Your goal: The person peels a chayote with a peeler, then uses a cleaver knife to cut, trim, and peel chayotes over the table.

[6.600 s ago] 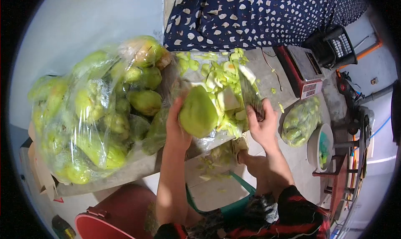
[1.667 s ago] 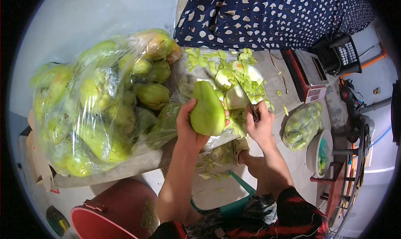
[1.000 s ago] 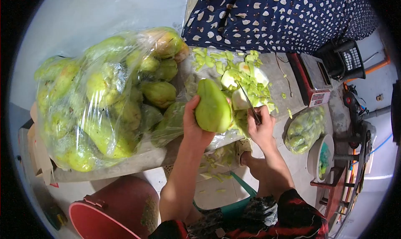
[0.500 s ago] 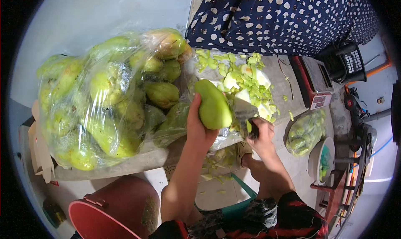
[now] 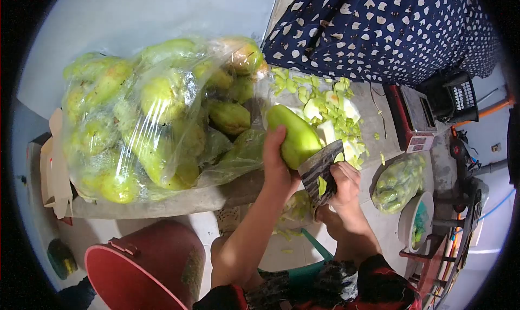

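Head view, smooth, glossy green pear-shaped fruit [image 5: 295, 135] held just right of the clear plastic bag [image 5: 130, 142], gripped by the curled left hand [image 5: 277, 161], broad streaked knife [image 5: 314, 169] clasped by the right hand [image 5: 346, 183]

There are two hands [image 5: 279, 166] [image 5: 345, 184], one knife [image 5: 313, 172], one held fruit [image 5: 292, 136], one red bucket [image 5: 169, 253] and one scale [image 5: 414, 115].

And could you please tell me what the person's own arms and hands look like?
The left hand and right hand are ungloved, each with ordinary human fingers. The forearms are bare too, below black sleeves patterned with red.
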Demonstrator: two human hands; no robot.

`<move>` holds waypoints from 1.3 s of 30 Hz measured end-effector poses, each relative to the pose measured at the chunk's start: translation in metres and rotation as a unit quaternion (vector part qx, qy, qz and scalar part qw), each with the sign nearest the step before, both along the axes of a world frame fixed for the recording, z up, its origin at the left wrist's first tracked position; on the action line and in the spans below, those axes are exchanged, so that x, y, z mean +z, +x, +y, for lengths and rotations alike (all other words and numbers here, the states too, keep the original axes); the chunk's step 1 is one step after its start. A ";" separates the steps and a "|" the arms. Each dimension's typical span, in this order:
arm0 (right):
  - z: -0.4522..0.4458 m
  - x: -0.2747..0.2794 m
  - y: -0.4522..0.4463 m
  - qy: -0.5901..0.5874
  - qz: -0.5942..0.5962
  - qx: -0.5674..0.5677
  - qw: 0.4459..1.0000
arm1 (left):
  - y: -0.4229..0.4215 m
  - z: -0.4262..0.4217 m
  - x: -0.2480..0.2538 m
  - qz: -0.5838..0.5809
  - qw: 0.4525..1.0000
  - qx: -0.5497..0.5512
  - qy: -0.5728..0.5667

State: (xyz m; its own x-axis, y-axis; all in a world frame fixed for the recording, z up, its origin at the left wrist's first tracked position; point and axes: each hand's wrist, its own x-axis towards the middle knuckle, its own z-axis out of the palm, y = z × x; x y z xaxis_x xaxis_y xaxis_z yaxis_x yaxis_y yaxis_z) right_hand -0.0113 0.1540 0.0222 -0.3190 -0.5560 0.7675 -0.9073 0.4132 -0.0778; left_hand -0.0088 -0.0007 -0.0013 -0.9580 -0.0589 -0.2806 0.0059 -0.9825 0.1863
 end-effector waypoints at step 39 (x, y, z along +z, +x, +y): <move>-0.001 0.007 -0.004 -0.033 -0.120 -0.013 0.992 | 0.001 -0.016 0.009 0.050 0.988 0.071 -0.124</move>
State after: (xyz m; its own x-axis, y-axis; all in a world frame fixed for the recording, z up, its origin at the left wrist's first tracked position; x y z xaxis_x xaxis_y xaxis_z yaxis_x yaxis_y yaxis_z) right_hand -0.0155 0.1526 0.0294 -0.5108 -0.4967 0.7018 -0.8485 0.4229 -0.3182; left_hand -0.0073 -0.0164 0.0077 -0.9575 -0.2495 -0.1443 0.1709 -0.8946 0.4129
